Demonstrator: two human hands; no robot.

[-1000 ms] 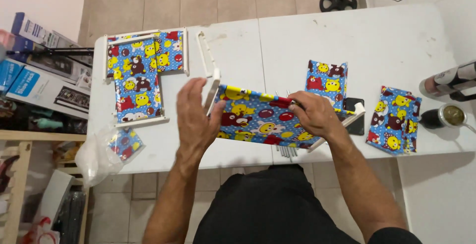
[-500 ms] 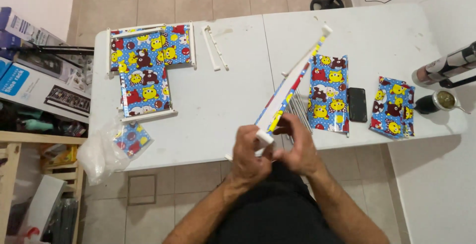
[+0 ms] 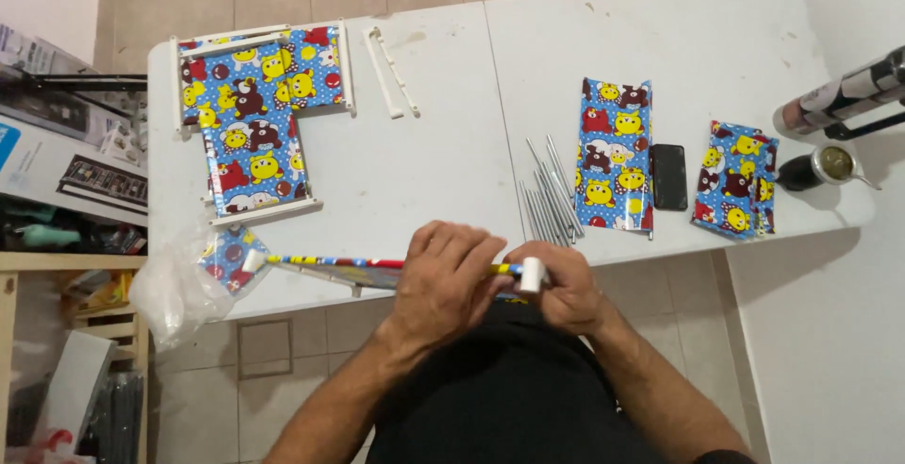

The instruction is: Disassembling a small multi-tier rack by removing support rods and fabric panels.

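Observation:
Both my hands hold a cartoon-print fabric panel (image 3: pixel 330 262) edge-on and level at the table's near edge, with a white plastic corner piece at each end. My left hand (image 3: pixel 443 280) wraps around the panel's middle. My right hand (image 3: pixel 566 287) grips the end by the white connector (image 3: pixel 532 274). Just beyond my hands a bundle of thin metal rods (image 3: pixel 551 195) lies on the white folding table (image 3: pixel 434 143).
A T-shaped joined set of printed panels (image 3: pixel 250 115) lies far left, two white plastic strips (image 3: pixel 391 70) beside it. Two more folded printed panels (image 3: pixel 615 153) (image 3: pixel 735 179), a black phone (image 3: pixel 669 176), a dark jar and a tube sit right. A clear bag (image 3: pixel 184 285) hangs front left.
I have turned the panel from flat on the table, through a diagonal tilt, to a level edge-on hold near my body. The rods it covered now show.

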